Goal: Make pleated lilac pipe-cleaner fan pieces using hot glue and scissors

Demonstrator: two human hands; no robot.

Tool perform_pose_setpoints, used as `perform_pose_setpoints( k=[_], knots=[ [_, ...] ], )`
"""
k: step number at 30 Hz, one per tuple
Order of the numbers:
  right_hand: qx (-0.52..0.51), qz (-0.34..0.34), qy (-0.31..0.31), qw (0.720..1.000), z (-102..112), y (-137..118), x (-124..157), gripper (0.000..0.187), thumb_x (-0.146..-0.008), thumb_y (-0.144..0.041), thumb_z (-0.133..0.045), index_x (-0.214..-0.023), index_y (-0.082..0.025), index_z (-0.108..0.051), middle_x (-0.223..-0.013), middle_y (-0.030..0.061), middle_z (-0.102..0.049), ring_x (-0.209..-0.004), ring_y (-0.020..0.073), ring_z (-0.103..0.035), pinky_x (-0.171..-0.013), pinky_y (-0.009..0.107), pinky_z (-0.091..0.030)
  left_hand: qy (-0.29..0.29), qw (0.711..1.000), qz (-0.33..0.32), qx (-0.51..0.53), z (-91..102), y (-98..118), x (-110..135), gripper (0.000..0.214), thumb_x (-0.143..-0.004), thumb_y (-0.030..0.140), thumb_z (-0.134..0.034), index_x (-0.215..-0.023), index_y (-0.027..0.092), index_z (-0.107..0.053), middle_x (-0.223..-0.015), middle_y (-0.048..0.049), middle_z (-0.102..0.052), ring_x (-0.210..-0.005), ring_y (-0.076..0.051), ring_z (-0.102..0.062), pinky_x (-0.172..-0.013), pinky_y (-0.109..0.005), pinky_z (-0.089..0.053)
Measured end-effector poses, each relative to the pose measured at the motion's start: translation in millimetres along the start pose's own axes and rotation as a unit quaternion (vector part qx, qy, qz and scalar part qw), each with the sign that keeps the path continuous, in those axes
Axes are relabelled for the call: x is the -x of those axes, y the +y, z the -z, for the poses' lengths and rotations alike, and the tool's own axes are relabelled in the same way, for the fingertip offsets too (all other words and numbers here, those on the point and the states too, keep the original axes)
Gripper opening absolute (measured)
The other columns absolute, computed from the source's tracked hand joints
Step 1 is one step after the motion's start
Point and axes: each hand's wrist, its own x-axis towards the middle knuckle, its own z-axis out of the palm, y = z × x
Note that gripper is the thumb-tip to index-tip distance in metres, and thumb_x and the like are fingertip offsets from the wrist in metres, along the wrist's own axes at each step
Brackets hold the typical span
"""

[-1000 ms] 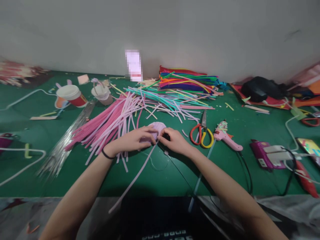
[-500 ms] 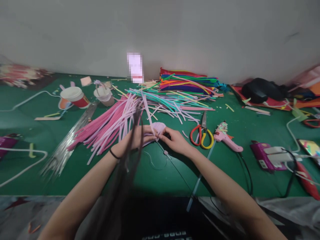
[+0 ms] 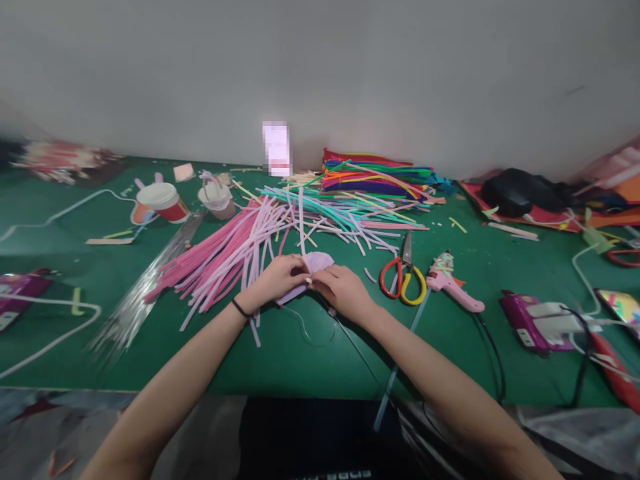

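In the head view my left hand (image 3: 281, 275) and my right hand (image 3: 347, 292) meet at the middle of the table, fingertips pinched together. Between them is a fan-shaped lilac pipe-cleaner piece (image 3: 320, 261), its ribbed top showing above the fingers and the rest partly covered. A single lilac pipe cleaner (image 3: 301, 223) stands up from behind my left fingers, pointing away from me. Below my right hand a thin stem wire (image 3: 360, 347) slants toward the table's front edge. A loose fine thread (image 3: 313, 341) curls on the table under the hands.
Pink and lilac pipe cleaners (image 3: 215, 257) lie left of my hands, coloured bundles (image 3: 375, 175) at the back. Scissors (image 3: 404, 277) and a pink glue gun (image 3: 455, 287) lie to the right. Left are silver wires (image 3: 145, 287), a paper cup (image 3: 165, 201) and a smaller cup (image 3: 216, 199).
My left fingers have drawn in from lying extended along the piece to a curled pinch. My right hand is more closed over its lower end. Dark hair strands have left the view, which has shifted slightly.
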Motion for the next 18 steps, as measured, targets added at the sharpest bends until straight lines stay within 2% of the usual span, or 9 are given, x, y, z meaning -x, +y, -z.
perform_pose_setpoints(
  k=[3, 5, 8, 10, 14, 18],
  knots=[
    [-0.025, -0.022, 0.016, 0.999, -0.6, -0.9, -2.0, 0.017, -0.096, -0.035, -0.057, -0.099, -0.021, -0.066, -0.091, 0.0069, -0.072, -0.086, 0.0199, -0.064, -0.076, 0.030, -0.041, 0.005, 1.000, 0.008, 0.001, 0.3, 1.0, 0.6, 0.007, -0.080, 0.018, -0.065, -0.076, 0.017, -0.069, -0.080, -0.0033, -0.070, -0.075, -0.016, -0.065, -0.071, -0.027, -0.049],
    [-0.092, -0.061, 0.024, 0.994, -0.4, 0.4, -3.2, 0.019, -0.091, -0.038, -0.065, -0.096, -0.019, -0.062, -0.088, 0.0054, -0.071, -0.081, 0.0185, -0.064, -0.073, 0.029, -0.043, -0.007, 1.000, 0.006, 0.008, 3.8, 2.2, 1.5, 0.009, -0.082, 0.022, -0.065, -0.076, 0.018, -0.070, -0.081, -0.0025, -0.071, -0.075, -0.016, -0.066, -0.071, -0.027, -0.050],
    [-0.212, -0.098, 0.024, 0.972, -0.6, 5.0, -4.9, 0.026, -0.084, -0.041, -0.071, -0.092, -0.020, -0.058, -0.082, 0.0010, -0.069, -0.073, 0.0154, -0.063, -0.068, 0.026, -0.045, -0.035, 0.999, -0.015, 0.014, 12.2, 4.3, 3.8, 0.015, -0.086, 0.031, -0.064, -0.089, 0.020, -0.074, -0.093, -0.0036, -0.074, -0.086, -0.017, -0.068, -0.079, -0.029, -0.051],
    [-0.249, -0.106, 0.026, 0.962, -1.3, 8.4, -6.2, 0.029, -0.082, -0.044, -0.073, -0.088, -0.020, -0.057, -0.077, -0.0014, -0.067, -0.068, 0.0142, -0.061, -0.066, 0.025, -0.044, -0.035, 0.998, -0.046, 0.005, 16.1, 5.1, 5.3, 0.020, -0.091, 0.033, -0.059, -0.097, 0.022, -0.075, -0.103, -0.0046, -0.074, -0.095, -0.018, -0.067, -0.086, -0.031, -0.051],
    [-0.253, -0.123, 0.035, 0.959, -3.2, 12.4, -9.6, 0.032, -0.079, -0.046, -0.074, -0.084, -0.020, -0.057, -0.071, -0.0031, -0.064, -0.061, 0.0125, -0.055, -0.060, 0.024, -0.040, 0.024, 0.992, -0.116, -0.043, 13.3, 6.6, 6.3, 0.026, -0.096, 0.034, -0.052, -0.095, 0.023, -0.075, -0.107, -0.0065, -0.070, -0.101, -0.020, -0.063, -0.090, -0.035, -0.050],
    [-0.224, -0.124, 0.031, 0.966, -5.3, 13.7, -12.4, 0.025, -0.082, -0.039, -0.072, -0.079, -0.019, -0.058, -0.069, -0.0027, -0.064, -0.060, 0.0115, -0.052, -0.059, 0.023, -0.037, 0.097, 0.987, -0.114, -0.060, 6.6, 12.2, 7.6, 0.031, -0.096, 0.038, -0.053, -0.082, 0.019, -0.073, -0.087, -0.0055, -0.063, -0.082, -0.017, -0.061, -0.076, -0.031, -0.051]
  ],
)
